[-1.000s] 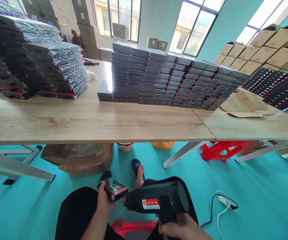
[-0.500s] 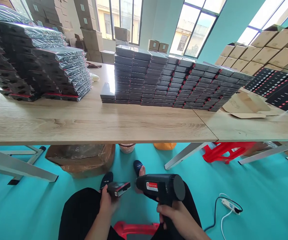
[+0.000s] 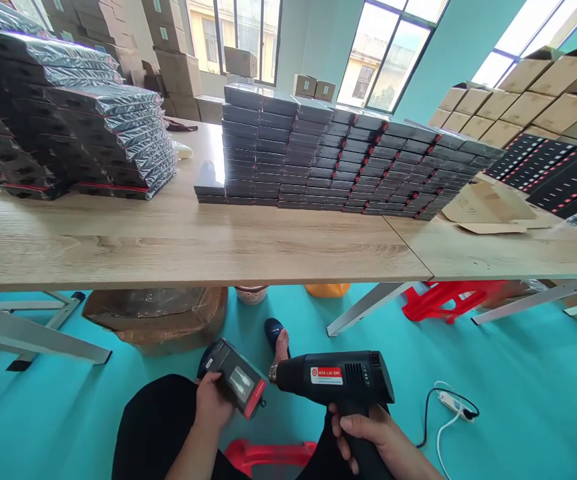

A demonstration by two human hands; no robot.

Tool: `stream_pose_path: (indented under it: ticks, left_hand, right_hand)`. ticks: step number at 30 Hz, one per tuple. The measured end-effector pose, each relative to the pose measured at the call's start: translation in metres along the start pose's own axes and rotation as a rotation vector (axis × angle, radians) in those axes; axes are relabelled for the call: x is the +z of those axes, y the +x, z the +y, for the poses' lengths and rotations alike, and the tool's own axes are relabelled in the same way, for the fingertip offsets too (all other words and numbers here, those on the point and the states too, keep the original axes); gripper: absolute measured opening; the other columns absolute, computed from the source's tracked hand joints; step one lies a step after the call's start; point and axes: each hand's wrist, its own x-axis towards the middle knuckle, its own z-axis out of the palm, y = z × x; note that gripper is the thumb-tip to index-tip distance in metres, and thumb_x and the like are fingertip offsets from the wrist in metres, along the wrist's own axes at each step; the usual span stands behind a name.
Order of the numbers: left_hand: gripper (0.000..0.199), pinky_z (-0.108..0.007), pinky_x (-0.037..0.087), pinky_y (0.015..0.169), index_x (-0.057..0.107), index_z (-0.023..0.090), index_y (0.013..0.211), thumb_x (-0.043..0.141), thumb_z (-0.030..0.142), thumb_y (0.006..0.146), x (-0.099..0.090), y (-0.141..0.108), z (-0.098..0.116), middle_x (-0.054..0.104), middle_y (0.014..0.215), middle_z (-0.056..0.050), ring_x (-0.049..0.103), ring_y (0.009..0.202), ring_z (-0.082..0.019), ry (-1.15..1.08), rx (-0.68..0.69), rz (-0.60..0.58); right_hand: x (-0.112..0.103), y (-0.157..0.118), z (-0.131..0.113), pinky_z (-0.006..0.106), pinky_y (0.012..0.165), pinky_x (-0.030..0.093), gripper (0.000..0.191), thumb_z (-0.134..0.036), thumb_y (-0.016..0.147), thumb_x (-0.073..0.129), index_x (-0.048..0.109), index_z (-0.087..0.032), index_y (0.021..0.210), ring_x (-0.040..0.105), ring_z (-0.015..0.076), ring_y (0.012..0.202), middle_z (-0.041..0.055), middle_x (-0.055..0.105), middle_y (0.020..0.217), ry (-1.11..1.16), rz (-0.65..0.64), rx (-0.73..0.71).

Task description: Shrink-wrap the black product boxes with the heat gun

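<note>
Black and red, the box [image 3: 237,378] is in our left hand [image 3: 212,402], whose fingers are closed on its left long side, with the thumb at the edge. From this hand, the box reaches out to the right and a little forward; it is tilted, and its red end points to the right and back toward us. Our right hand [image 3: 363,427] is wrapped around the handle of the heat gun [image 3: 338,377], and the body of this tool lies sideways above the hand. Its nozzle [image 3: 273,374] is near the red end, with a small gap between them. We hold both things on our side of the worktop [image 3: 218,250], which carries the stacked boxes [image 3: 338,163].
</note>
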Motion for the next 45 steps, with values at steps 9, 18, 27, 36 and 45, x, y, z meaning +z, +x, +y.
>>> stream_pose_path:
  ticks: [9,18,27,36,45]
  left_hand:
    - [0.021,-0.036,0.057,0.056,0.057,0.020,0.070,0.051,0.011,0.052,0.008,-0.004,-0.001,0.064,0.058,-0.003,0.065,0.053,-0.022,-0.014,0.003,-0.019]
    - [0.021,-0.037,0.055,0.054,0.058,0.020,0.071,0.052,0.013,0.052,0.005,-0.005,-0.003,0.065,0.058,-0.003,0.064,0.051,-0.023,0.042,0.043,-0.055]
    - [0.015,-0.031,0.050,0.054,0.066,0.016,0.065,0.057,0.008,0.057,0.000,0.004,-0.019,0.066,0.058,-0.003,0.063,0.055,-0.022,0.340,0.166,-0.203]
    - [0.039,-0.025,0.050,0.081,0.070,0.020,0.069,0.061,-0.015,0.053,0.009,0.000,-0.024,0.070,0.079,-0.002,0.065,0.081,-0.020,0.601,0.467,-0.191]
    - [0.040,-0.043,0.040,0.108,0.073,0.025,0.069,0.065,-0.009,0.049,0.005,0.004,-0.024,0.069,0.089,-0.004,0.059,0.110,-0.031,0.885,0.653,-0.198]
  right_hand:
    - [-0.001,-0.019,-0.010,0.025,0.050,0.040,0.040,-0.037,0.064,0.077,0.068,-0.012,0.094,0.058,0.0145,0.060,0.0052,0.067,0.077,-0.135,0.000,0.127]
    - [0.006,-0.013,-0.002,0.030,0.062,0.044,0.030,-0.037,0.063,0.075,0.067,-0.014,0.080,0.058,0.0166,0.062,0.0034,0.064,0.069,-0.317,-0.013,0.166]
    - [0.007,-0.008,-0.003,0.028,0.052,0.043,0.042,-0.040,0.067,0.076,0.066,-0.014,0.099,0.058,0.0164,0.060,0.0045,0.066,0.077,-0.130,0.051,0.078]
    - [0.038,0.007,-0.018,0.031,0.058,0.048,0.026,-0.034,0.073,0.069,0.065,-0.014,0.089,0.055,0.0162,0.059,0.0004,0.060,0.067,-0.309,-0.021,0.022]
    - [0.041,0.016,-0.026,0.028,0.051,0.046,0.020,-0.024,0.071,0.066,0.064,-0.015,0.089,0.056,0.0155,0.058,-0.0002,0.059,0.069,-0.368,-0.031,-0.004]
